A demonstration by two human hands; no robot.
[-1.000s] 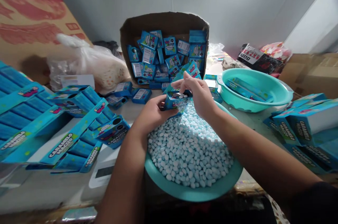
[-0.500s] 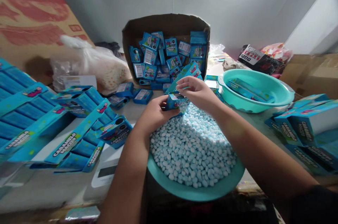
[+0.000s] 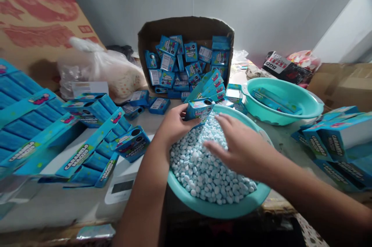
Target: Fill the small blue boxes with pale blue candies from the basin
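My left hand grips a small blue candy box and holds it over the far left part of a teal basin. A dark round opening shows on the box's top. Pale blue and white candies fill the basin. My right hand, slightly blurred, hovers over the candies with thumb and fingers apart and nothing visible in it. Just behind the held box stand flat blue display cartons, fanned out.
A cardboard box lying open at the back holds many small candy boxes. On the left are filled display trays and a white scale. Another teal basin and stacked blue cartons stand to the right. A plastic bag sits back left.
My right hand has left the top of the candy box and come down toward me, its fingers spreading over the candies. My left hand still holds the box in about the same place.
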